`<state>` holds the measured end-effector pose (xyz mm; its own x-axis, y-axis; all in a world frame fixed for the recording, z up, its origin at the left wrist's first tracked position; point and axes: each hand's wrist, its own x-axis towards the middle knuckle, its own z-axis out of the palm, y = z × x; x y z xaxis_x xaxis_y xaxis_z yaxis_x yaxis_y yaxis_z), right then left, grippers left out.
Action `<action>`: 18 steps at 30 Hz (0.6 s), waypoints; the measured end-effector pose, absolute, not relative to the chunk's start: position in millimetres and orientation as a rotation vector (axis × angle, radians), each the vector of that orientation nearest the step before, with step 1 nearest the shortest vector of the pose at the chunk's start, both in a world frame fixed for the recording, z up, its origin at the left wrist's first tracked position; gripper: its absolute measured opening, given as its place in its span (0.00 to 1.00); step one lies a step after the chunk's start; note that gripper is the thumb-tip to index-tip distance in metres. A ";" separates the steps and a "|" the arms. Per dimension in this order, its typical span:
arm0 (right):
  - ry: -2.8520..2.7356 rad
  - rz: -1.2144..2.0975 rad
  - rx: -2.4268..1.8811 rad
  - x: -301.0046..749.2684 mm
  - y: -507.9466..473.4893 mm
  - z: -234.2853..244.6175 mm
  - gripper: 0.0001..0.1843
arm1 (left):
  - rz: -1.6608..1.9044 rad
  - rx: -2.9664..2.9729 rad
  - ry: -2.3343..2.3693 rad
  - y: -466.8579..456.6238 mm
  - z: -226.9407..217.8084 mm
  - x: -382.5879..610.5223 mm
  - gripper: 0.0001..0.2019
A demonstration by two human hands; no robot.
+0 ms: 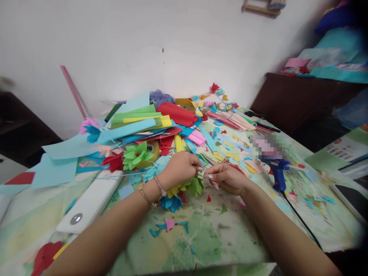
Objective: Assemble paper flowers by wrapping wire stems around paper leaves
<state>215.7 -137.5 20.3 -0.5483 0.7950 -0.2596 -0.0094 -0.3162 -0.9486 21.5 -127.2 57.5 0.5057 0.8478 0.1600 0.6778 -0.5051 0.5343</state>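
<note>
Pinching a thin strand (202,167) near the centre of the frame with the left hand (184,168), with fingertips pressed together. Curling the fingers of the right hand (227,178) inward just beside it, to the right; cannot tell whether gripping the same strand, with so little showing between thumb and forefinger. Wearing bracelets (160,186) on the left wrist. Partly hiding, under the left hand and wrist, a leafy green flower (195,187) and a blue flower (173,203), both of paper; cannot tell whether touching either.

Showing lower on the bench (207,249), a pink scrap (169,224) among small blue bits. Left of centre, showing a bright green flower (137,156) next to a red flower (113,163), with a tape roll (155,151) just behind. Toward lower left, showing a long white device (93,201) beside the left forearm. Above, at the back, showing a heap of coloured paper with a red sheet (178,114) on it, near a purple bundle (161,97). At right, showing a blue glue gun (278,176) with a black cable (301,222) running toward lower right.
</note>
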 end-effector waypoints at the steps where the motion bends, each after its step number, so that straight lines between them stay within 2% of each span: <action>1: -1.394 1.909 -1.027 216.3 -137.4 21.6 0.11 | 0.574 2.307 1.246 -126.7 57.3 21.3 0.12; 9: -1.596 1.824 -1.077 226.2 -136.5 29.6 0.12 | 0.524 2.043 1.108 -123.6 53.8 20.1 0.08; 18: -1.713 1.818 -1.016 234.7 -132.6 31.8 0.12 | 0.482 1.916 1.057 -126.4 59.0 21.3 0.08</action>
